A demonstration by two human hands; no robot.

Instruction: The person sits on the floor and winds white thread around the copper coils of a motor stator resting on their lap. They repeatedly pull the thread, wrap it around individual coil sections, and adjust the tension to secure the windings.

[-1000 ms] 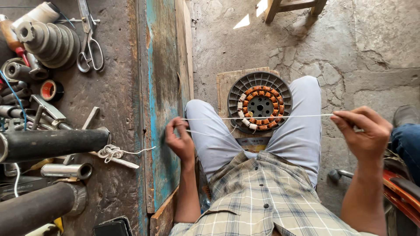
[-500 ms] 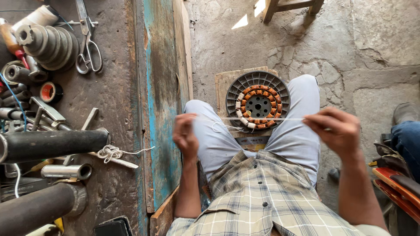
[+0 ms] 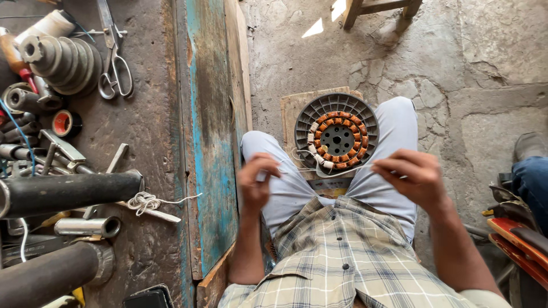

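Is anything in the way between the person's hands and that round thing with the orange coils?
Nothing visible is. The left hand and right hand are above the knees, right beside the round motor part that sits between them on a board. Only a thin white thread runs from the hands toward it.

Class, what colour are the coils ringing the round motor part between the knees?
Copper-orange coils, clearest in the head view.

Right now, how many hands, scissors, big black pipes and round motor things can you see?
Person's bare hands: 2, left and right
Steel scissors: 1
Thick black metal pipes: 2, and
Round grey motor disc with copper coils: 1
Total: 6
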